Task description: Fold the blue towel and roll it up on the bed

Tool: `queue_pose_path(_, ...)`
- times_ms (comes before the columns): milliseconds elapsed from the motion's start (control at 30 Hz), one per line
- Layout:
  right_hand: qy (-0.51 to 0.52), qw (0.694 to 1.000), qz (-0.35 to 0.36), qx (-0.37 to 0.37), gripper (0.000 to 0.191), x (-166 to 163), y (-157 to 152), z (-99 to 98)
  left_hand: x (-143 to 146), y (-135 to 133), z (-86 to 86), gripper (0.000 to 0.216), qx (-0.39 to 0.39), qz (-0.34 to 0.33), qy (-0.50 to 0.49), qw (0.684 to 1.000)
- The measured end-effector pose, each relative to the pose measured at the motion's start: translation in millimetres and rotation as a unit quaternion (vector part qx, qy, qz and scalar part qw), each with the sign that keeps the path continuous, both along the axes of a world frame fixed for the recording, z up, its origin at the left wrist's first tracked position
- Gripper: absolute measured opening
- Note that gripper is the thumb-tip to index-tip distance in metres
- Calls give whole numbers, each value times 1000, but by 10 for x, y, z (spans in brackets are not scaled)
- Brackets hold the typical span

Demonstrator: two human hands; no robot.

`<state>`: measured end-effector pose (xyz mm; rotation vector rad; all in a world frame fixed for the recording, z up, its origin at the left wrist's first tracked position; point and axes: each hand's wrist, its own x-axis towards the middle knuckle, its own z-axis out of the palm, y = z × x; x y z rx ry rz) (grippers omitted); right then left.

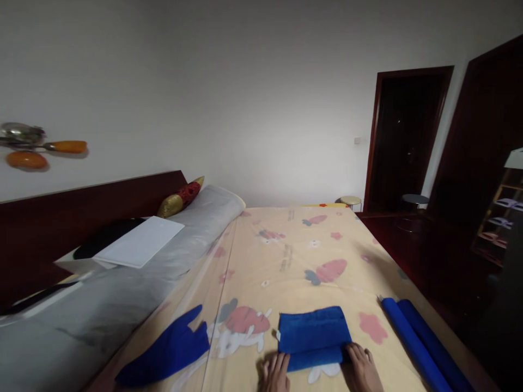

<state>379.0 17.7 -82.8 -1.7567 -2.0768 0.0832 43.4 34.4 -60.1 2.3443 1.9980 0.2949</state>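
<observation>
A small blue towel lies folded on the bed, with a flap or crease running along its near side and a white tag at its left edge. My left hand is at the towel's near left corner, its fingers closed on the edge. At the near right corner, the fingers of my right hand are curled over the cloth in the same way. Both thumbs are mostly hidden. Left of my hands lies a crumpled blue cloth, apart from the towel.
Two long blue rolls lie at the bed's right edge. A patterned yellow sheet covers the bed. Grey pillows line the left side, with a white flat board on them. Two stools stand beyond, near a dark door.
</observation>
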Motion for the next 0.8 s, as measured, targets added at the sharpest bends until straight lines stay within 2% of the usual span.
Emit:
queue_pose_path(133,-18,1000,-13,-4,46,-120,104,303,87,90,392,54,-59,-4,-21,998)
queue_pose_path(233,-24,1000,-6,-5,48,-116,70,405,86,44,531,50,-70,-20,-25,997)
queue_pose_path(400,-19,1000,9,-16,40,-64,-296,365,22,-241,628,45,-85,-35,-59,994)
queue_pose_path(533,6,1000,-5,-30,39,-62,-547,306,76,-449,723,43,-130,-19,-30,991)
queue_pose_path(700,36,995,-47,-83,38,-135,-550,428,209,-517,746,55,-200,27,15,979)
queue_pose_path(800,86,988,-63,-113,34,-144,-409,510,318,-468,739,49,-196,15,7,980)
